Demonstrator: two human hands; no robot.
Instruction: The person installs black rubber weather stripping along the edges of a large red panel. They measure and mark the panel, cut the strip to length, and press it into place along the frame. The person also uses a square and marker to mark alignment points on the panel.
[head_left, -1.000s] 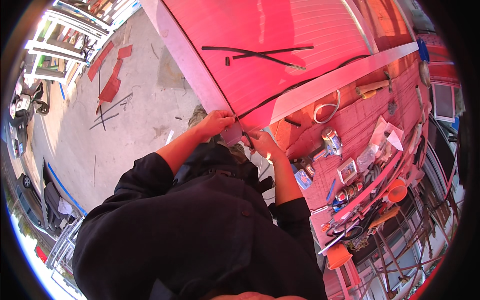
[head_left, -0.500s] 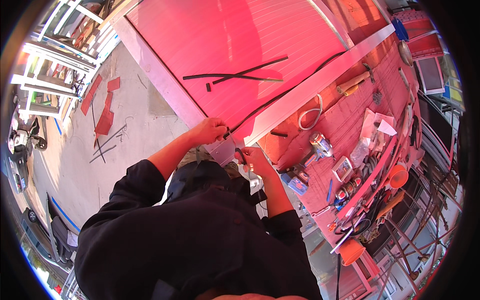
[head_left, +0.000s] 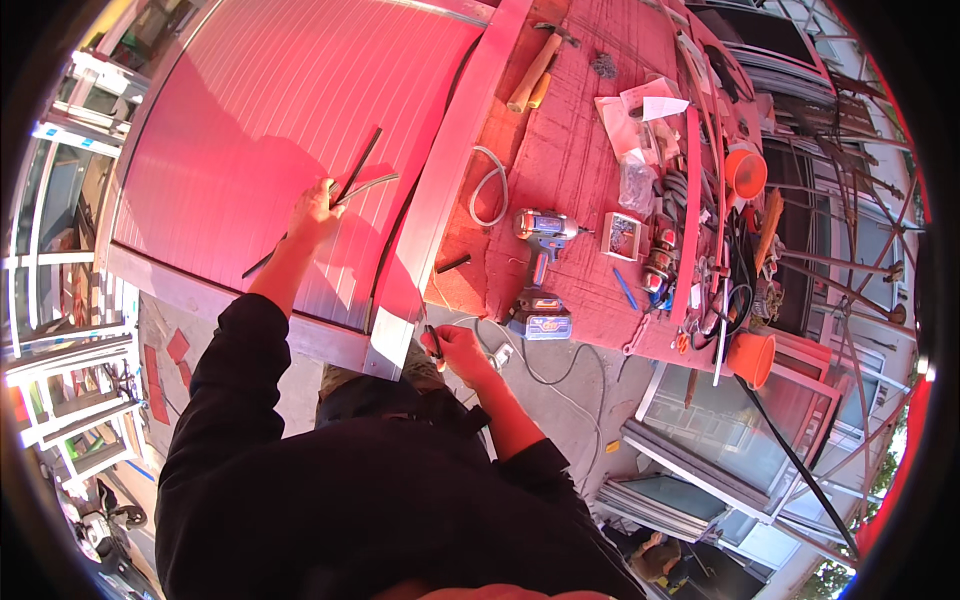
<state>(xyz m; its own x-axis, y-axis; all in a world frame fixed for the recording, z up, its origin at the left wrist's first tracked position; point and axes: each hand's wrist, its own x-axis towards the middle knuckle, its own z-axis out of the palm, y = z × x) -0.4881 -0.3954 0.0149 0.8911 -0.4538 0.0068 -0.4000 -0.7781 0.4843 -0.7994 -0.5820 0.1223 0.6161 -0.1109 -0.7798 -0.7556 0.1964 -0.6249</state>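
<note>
My left hand [head_left: 315,214] reaches over the ribbed panel [head_left: 220,190], its fingers closed on loose black rubber strips [head_left: 362,160]. The strips cross at my fingertips, and one end shows behind my wrist. My right hand [head_left: 462,354] is just off the near corner of the metal frame [head_left: 440,190], closed around a small tool [head_left: 432,341] with a black handle and a thin blade. Its exact kind is hard to make out. Another long black strip [head_left: 402,212] runs along the panel's right edge beside the frame rail.
On the reddish work surface to the right are a cordless driver [head_left: 543,245], a hammer [head_left: 535,72], a looped grey cord [head_left: 490,185], a small box of hardware [head_left: 623,236] and an orange cone-shaped container [head_left: 752,360]. A cable [head_left: 572,398] trails over the ground below.
My left hand has left the frame's near corner and taken hold of loose strips on the panel. My right hand still holds the tool near that corner. The whole view has turned.
</note>
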